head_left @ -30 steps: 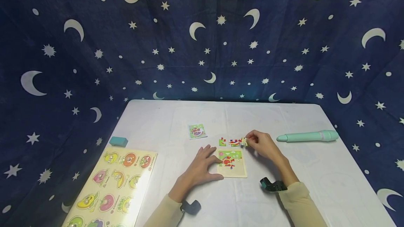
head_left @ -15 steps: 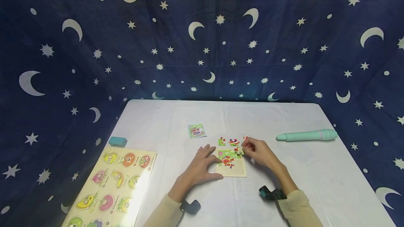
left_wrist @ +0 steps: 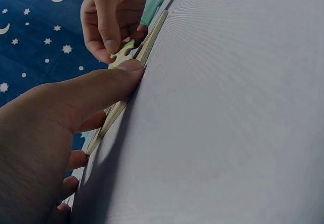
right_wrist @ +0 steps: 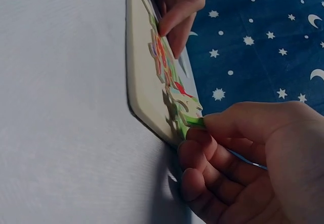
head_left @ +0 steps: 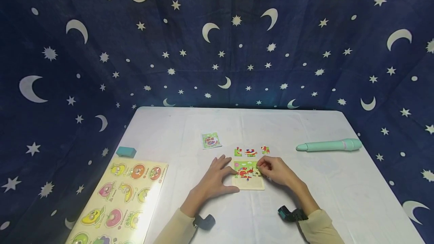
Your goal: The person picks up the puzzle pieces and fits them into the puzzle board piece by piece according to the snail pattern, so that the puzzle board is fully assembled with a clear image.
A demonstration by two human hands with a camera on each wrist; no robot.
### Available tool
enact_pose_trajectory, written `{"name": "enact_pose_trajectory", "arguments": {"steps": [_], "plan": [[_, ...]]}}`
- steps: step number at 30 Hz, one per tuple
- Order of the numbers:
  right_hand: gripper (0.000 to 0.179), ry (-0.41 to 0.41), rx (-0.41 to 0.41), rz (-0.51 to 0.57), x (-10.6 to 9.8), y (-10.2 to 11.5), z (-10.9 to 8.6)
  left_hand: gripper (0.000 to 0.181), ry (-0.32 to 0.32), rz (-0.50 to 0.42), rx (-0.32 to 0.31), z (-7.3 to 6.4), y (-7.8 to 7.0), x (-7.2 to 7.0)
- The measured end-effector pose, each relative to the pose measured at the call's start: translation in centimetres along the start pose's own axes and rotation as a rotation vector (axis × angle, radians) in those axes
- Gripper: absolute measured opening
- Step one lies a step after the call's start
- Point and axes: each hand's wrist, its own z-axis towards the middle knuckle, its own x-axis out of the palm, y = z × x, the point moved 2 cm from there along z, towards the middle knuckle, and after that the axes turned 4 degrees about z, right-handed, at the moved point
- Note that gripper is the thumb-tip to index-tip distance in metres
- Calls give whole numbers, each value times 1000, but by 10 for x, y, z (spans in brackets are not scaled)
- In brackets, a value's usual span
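Note:
My right hand (head_left: 277, 170) pinches a green and cream jigsaw piece (right_wrist: 191, 107) between thumb and fingers, at the right side of the puzzle board (head_left: 249, 186). The piece is tilted close over the board, beside pieces with a red figure (head_left: 243, 172) that lie in its upper part. My left hand (head_left: 214, 179) rests at the board's left side, fingers spread. Its thumb (left_wrist: 114, 84) presses along the near edge, and its index fingertip touches the left part. Three loose pieces lie in a row beyond the board: a left one (head_left: 238, 151), a middle one (head_left: 251, 152) and a right one (head_left: 265, 150).
A small picture card (head_left: 211, 141) lies behind the board on the white table (head_left: 271, 123). To the left are a fruit peg board (head_left: 135, 195) and a teal block (head_left: 126, 151). A mint-green microphone-shaped object (head_left: 329, 145) lies at the right.
My right hand has carried the pinched piece from the row of loose pieces down to the board's right side. The right loose piece has come into view. My left hand has stayed put.

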Motion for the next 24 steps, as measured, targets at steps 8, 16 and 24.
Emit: {"name": "enact_pose_trajectory", "arguments": {"steps": [8, 16, 24], "plan": [[6, 22, -22, -17, 3, -1, -1, 50, 2, 5, -3, -1, 0, 1], [6, -3, -50, -27, 6, 0, -1, 50, 6, 9, -11, -1, 0, 1], [16, 54, -142, -77, 7, 7, -3, 48, -6, 12, -7, 0, -1, 0]]}}
